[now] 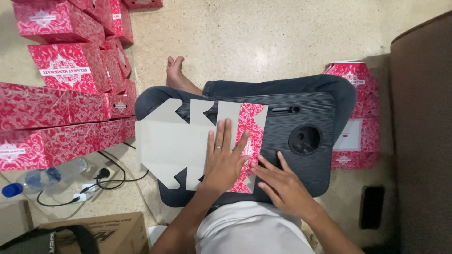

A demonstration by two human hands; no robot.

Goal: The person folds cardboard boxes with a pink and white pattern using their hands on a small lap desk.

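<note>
A flat cardboard box blank (174, 143), grey on its inner side with a red patterned flap folded over at its right end, lies on a black lap desk (315, 113) across my legs. My left hand (225, 157) presses flat on the fold, fingers spread over the grey card and the red flap. Just to its right, my right hand (282, 183) rests with its fingertips touching the red flap's lower edge, the palm on the black desk. Neither hand grips anything.
Several assembled red patterned boxes (61, 70) are stacked on the floor at left. More flat red blanks (358, 117) lie at right beside a brown sofa (421, 131). A plastic bottle (40, 178), black cable (110, 178) and cardboard carton (117, 233) sit at lower left.
</note>
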